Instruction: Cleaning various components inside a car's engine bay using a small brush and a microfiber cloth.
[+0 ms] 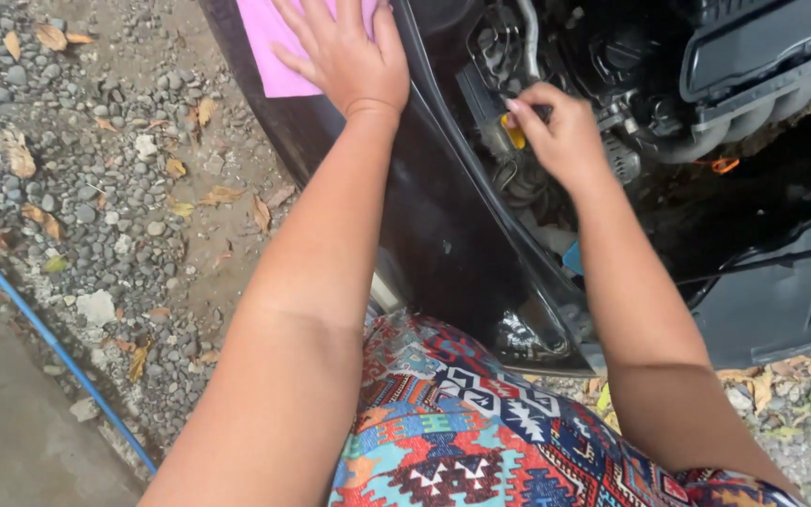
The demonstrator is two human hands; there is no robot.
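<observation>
My left hand (344, 52) lies flat, fingers spread, on a pink cloth (269, 56) spread over the black car fender (424, 225). My right hand (560, 131) reaches into the open engine bay and pinches a small yellow ring-shaped handle (514, 134), the top of a dipstick, between fingers and thumb. Hoses and dark engine parts (631, 66) surround that hand. The dipstick's shaft is hidden below the handle.
A headlight (527, 333) sits at the car's front corner near my patterned, multicoloured garment (462, 432). Gravel with dry leaves (114, 169) covers the ground on the left. A thin blue hose (49, 338) runs along a concrete strip (11, 422).
</observation>
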